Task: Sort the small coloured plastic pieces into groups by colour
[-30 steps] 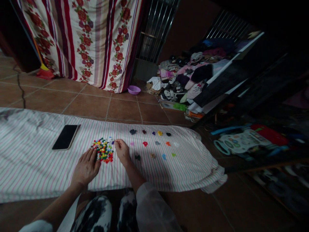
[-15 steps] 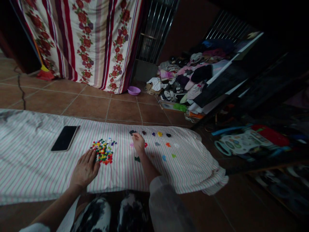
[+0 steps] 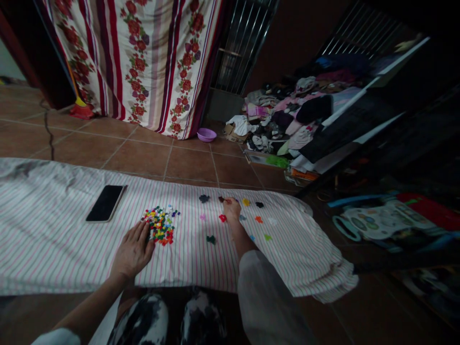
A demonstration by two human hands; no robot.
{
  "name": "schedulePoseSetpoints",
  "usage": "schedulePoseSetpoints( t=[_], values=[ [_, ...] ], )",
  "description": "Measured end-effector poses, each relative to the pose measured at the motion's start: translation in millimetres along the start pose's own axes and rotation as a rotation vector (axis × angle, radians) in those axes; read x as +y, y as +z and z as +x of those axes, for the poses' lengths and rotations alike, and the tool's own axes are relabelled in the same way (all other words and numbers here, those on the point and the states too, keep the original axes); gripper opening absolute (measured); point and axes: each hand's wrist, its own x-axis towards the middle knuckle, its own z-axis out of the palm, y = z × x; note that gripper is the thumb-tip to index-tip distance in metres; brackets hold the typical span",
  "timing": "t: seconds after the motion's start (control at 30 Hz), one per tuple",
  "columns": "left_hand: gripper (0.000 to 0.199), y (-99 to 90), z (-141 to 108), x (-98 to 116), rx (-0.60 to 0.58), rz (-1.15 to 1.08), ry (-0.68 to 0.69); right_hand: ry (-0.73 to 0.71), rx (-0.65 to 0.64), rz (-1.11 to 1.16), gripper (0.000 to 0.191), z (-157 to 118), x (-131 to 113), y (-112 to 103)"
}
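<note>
Small pieces (image 3: 160, 226) (many-coloured) lie heaped — left hand (image 3: 133, 248) at their edge

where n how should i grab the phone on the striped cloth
Grip the smartphone probably by its two long edges, about midway, coming from above on the near side. It lies flat, dark screen up, so its edges offer the hold; the pile of small coloured pieces lies to its right, so coming from there might disturb them.

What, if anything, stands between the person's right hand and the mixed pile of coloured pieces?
Nothing tall: the pink cluster lies low on the striped cloth roughly along that line, the red cluster beside the right hand; the way to the mixed pile looks free.
</note>
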Motion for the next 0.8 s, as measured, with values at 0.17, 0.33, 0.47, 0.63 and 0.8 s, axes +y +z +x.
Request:
schedulePoseSetpoints(
  t=[0.17,0.33,0.47,0.63,0.8],
  values=[
    [0.053,-1.8,1.3,0.7,0.002,0.025,-0.002,0.134,-0.065,-0.061,0.025,7.1,4.6,-0.6],
    [0.051,-4.5,2.8,3.1,0.007,0.020,-0.006,0.145,-0.120,-0.082,0.032,9.7,1.7,3.1],
    [0.051,-6.5,4.1,3.7,0.014,0.041,0.007,0.133,-0.137,-0.093,0.033,9.8,-0.1,4.4],
    [0.052,-7.4,4.6,3.1,-0.001,0.044,0.017,0.116,-0.121,-0.106,0.037,6.8,2.0,4.9],
    [0.054,-5.7,3.4,2.9,-0.020,-0.007,-0.025,0.100,-0.103,-0.105,0.033,6.6,3.2,7.3]
  ],
)
